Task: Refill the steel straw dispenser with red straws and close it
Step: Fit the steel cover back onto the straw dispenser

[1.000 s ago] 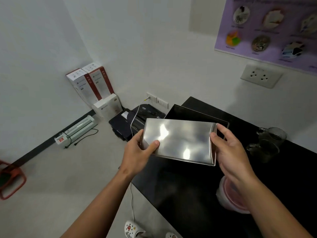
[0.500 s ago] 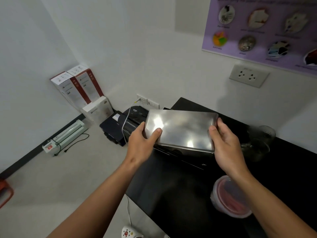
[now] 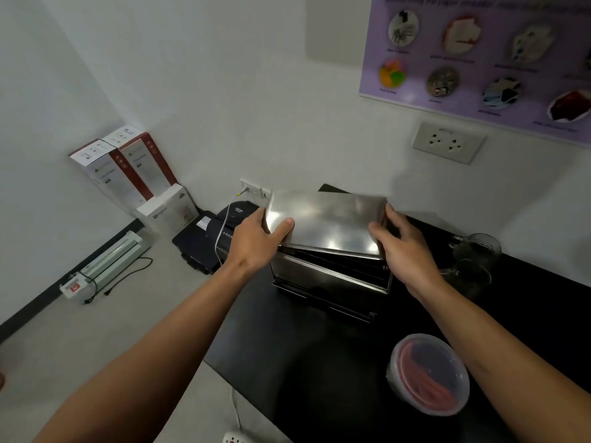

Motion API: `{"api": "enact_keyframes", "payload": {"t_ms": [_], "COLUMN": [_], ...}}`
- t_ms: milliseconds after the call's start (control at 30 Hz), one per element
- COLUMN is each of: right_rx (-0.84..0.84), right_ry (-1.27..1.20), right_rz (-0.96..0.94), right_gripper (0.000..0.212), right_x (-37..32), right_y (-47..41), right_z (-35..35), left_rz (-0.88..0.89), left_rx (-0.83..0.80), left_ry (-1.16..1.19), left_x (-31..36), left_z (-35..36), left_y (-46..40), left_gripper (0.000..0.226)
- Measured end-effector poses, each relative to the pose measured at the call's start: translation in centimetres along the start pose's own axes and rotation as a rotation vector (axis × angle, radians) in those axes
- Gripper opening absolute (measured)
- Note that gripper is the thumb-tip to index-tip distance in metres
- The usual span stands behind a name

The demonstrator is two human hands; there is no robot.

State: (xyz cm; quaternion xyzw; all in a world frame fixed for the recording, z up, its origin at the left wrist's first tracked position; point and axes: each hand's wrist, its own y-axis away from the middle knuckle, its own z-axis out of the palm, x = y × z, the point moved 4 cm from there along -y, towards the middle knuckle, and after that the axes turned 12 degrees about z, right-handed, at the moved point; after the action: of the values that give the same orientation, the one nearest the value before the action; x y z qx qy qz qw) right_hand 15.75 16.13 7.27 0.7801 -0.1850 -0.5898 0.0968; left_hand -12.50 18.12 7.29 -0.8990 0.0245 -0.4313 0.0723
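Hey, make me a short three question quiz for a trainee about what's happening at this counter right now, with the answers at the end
1. True or false: the steel lid is fully seated on the dispenser body.
2. Which hand holds which end of the lid?
3. Multiple choice: where are the red straws? A) in a glass mug B) in a clear lidded plastic tub C) on the floor

Key
1. False. It sits tilted, with a dark gap showing under its near edge.
2. The left hand has a grip on the left end, the right hand on the right end.
3. B. The tub stands on the black counter, nearer the person than the dispenser.
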Motion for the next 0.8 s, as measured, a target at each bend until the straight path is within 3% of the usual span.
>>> {"api": "enact_keyframes", "payload": {"t_ms": [333, 800], "right_rx": [0.023, -0.005], "right_ry": [-0.012, -0.004], "right_rz": [0.098, 0.170], "right_gripper": [0.065, 0.064], "right_x": [1.7, 3.4], "right_y": [-0.9, -0.7], "right_z": [-1.0, -1.6], "left_rz": [-0.027, 0.056], "left_rx": [-0.150, -0.162], "left_ry": [-0.140, -0.139], "left_x": [-0.6, -0.3], "left_z": [2.7, 3.2], "left_y": [-1.8, -2.4], "left_gripper": [0.046, 0.043]}}
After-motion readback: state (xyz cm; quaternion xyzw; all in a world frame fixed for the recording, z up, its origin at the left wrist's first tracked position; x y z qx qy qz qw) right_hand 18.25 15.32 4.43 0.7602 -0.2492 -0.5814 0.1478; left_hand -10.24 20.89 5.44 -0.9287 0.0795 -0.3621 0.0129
